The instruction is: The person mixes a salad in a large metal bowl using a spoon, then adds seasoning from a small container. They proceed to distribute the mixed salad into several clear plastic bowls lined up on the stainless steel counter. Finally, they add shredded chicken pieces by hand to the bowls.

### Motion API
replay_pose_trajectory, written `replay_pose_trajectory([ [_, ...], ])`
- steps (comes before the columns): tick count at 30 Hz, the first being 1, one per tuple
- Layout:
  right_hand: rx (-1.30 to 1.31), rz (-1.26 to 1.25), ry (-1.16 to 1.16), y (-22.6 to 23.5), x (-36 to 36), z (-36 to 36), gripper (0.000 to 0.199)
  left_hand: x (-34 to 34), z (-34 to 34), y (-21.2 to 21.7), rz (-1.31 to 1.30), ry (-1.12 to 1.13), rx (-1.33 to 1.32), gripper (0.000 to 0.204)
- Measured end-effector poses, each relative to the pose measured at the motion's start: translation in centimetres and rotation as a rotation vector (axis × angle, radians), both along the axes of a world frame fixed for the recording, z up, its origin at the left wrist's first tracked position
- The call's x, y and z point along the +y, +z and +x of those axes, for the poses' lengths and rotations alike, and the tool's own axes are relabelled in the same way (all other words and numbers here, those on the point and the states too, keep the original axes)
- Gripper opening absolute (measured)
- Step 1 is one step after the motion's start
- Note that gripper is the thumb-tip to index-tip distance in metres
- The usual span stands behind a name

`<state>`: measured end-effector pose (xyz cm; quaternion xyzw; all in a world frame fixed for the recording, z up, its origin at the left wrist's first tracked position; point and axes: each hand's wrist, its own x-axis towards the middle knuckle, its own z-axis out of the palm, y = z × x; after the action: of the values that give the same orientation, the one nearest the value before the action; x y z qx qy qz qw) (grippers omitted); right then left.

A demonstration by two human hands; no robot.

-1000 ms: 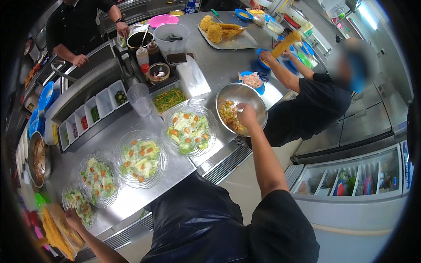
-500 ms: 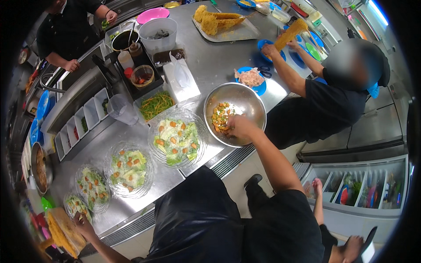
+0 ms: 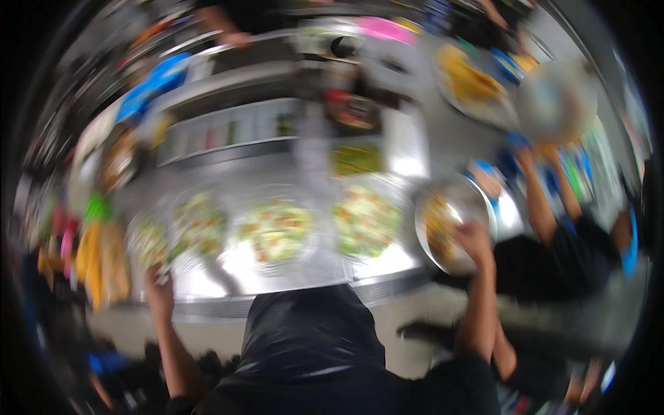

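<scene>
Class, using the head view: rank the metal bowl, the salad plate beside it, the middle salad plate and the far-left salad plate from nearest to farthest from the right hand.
1. Metal bowl, under the right hand.
2. Salad plate beside it, just left.
3. Middle salad plate, counter centre.
4. Far-left salad plate, by the left hand.

- The bench looked like bare metal, smooth, with bright glare patches
- The round bowl under the right hand was polished metal, shiny along its rim
- The salad bowls seemed clear glossy plastic, though blur hid detail
- The apron was dark and slick, with a faint sheen like plastic sheet
- The insert tubs at the back looked pale and matt; the material could not be told
</scene>
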<state>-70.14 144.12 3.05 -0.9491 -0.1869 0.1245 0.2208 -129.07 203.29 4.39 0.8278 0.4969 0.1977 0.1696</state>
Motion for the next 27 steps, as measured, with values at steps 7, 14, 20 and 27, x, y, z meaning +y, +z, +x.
replay_pose_trajectory([
  [7,0.501,0.641,0.226,3.8,23.9,-11.1,0.026,2.9,-3.0,2.5,-0.069,0.158,-0.156,0.034],
  [14,0.286,0.454,1.005,3.9,59.0,-35.3,0.023,11.2,-5.8,-1.2,-0.089,0.134,-0.099,0.028],
  [20,-0.053,0.308,1.211,-2.2,73.7,-44.8,0.021,15.3,-7.6,-1.2,-0.117,0.052,-0.137,0.022],
  [27,-0.040,0.273,1.271,-2.5,76.1,-48.9,0.016,19.3,-9.9,-3.0,-0.162,0.011,-0.271,0.028],
])
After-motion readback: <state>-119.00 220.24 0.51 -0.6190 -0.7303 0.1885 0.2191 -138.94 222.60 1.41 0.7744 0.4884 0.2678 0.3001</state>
